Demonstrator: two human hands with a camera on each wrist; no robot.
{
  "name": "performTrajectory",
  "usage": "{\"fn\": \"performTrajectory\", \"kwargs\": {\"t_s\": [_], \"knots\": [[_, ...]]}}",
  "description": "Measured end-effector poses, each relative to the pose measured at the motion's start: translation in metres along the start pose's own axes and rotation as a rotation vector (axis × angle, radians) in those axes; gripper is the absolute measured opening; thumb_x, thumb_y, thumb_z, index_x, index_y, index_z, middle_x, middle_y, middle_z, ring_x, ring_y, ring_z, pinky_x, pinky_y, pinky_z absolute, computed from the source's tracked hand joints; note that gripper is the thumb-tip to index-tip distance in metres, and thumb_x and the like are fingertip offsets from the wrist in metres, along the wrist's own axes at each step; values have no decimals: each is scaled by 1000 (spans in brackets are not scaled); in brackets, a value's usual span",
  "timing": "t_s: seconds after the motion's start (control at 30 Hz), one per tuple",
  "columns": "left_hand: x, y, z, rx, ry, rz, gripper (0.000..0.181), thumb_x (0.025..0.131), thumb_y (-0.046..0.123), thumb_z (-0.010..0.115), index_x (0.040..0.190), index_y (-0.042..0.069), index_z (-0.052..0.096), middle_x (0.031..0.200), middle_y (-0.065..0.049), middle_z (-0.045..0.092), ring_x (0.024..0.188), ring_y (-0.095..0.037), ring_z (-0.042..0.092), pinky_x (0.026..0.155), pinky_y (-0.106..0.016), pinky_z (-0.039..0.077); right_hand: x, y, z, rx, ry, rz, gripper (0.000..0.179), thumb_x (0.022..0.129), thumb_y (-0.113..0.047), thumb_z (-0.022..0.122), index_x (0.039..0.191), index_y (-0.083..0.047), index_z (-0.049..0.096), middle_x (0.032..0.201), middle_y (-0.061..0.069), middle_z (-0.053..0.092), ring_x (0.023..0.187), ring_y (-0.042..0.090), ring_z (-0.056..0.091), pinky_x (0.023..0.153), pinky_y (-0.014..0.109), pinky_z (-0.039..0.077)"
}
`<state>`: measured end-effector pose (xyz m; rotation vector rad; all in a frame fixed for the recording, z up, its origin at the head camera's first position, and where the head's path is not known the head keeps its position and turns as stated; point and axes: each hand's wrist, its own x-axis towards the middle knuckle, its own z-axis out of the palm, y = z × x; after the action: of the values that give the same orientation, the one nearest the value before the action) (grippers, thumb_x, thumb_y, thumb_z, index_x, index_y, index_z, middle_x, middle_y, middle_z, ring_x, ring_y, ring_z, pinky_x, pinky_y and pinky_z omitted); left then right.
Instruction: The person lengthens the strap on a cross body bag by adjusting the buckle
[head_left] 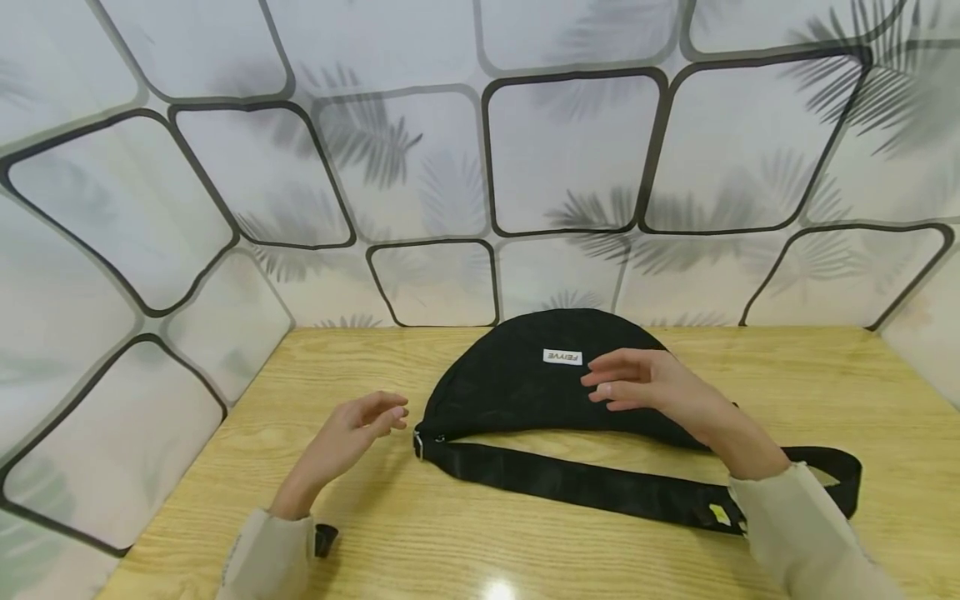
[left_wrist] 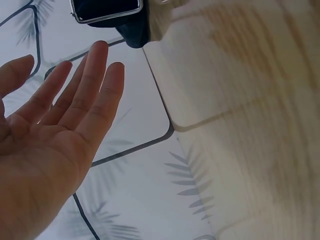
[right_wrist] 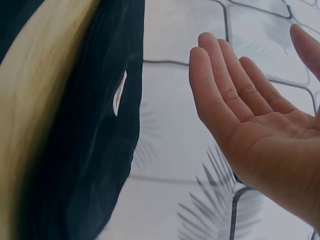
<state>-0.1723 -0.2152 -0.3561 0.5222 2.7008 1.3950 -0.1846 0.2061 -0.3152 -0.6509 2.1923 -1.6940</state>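
Note:
A black half-moon waist bag (head_left: pixel 510 383) lies on the wooden table, its white label (head_left: pixel 562 357) upside down to the head view. Its black strap (head_left: pixel 570 481) runs along the near side and loops at the right. My left hand (head_left: pixel 347 435) hovers just left of the bag's metal buckle (head_left: pixel 418 446), fingers relaxed and holding nothing. Over the bag's right half is my right hand (head_left: pixel 652 385), also holding nothing. In the right wrist view the right hand (right_wrist: pixel 255 110) has its fingers extended, apart from the bag (right_wrist: pixel 95 125). The left wrist view shows the left hand (left_wrist: pixel 70 120) with spread fingers.
A patterned cloth backdrop (head_left: pixel 420 167) of dark-outlined shapes and leaves stands behind and left of the table (head_left: pixel 420 542). A small black object (head_left: pixel 325 539) shows beside the left sleeve. A yellow patch (head_left: pixel 719 514) sits on the strap near the right sleeve.

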Motion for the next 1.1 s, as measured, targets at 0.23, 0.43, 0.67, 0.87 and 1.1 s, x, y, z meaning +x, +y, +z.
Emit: {"fn": "performTrajectory", "kwargs": {"t_s": [0.23,0.43,0.67,0.87,1.1], "knots": [[-1,-6,5,-107,-69,1,36,108,12,50,131,-16,55,123,-30,63,104,-36,67,87,-39,56,11,3,13,33,-31,19,48,102,-10,62,139,15,46,134,29,58,107,19,68,92,41,54],[-4,-4,2,-190,-129,-55,41,110,14,48,134,-19,49,129,-35,58,110,-41,64,90,-43,55,20,3,20,44,-44,24,47,100,-10,64,137,16,48,133,29,59,110,26,67,92,40,55],[-4,1,-1,-250,-233,-142,40,110,11,46,139,-16,45,133,-30,56,116,-41,61,94,-48,53,32,5,32,38,-95,48,52,100,-15,66,137,16,49,134,27,59,113,32,65,94,40,54],[-4,6,-3,-257,-273,-194,38,108,3,45,141,-15,43,136,-33,51,117,-43,59,94,-50,52,39,5,42,24,-138,64,54,100,-18,66,138,16,48,134,25,59,116,33,64,96,43,52],[-4,5,-6,-309,-303,-261,42,108,4,47,144,-15,39,141,-34,47,121,-43,56,96,-51,51,47,4,53,13,-188,63,53,101,-18,64,139,15,47,135,26,58,120,33,61,98,45,51]]}}
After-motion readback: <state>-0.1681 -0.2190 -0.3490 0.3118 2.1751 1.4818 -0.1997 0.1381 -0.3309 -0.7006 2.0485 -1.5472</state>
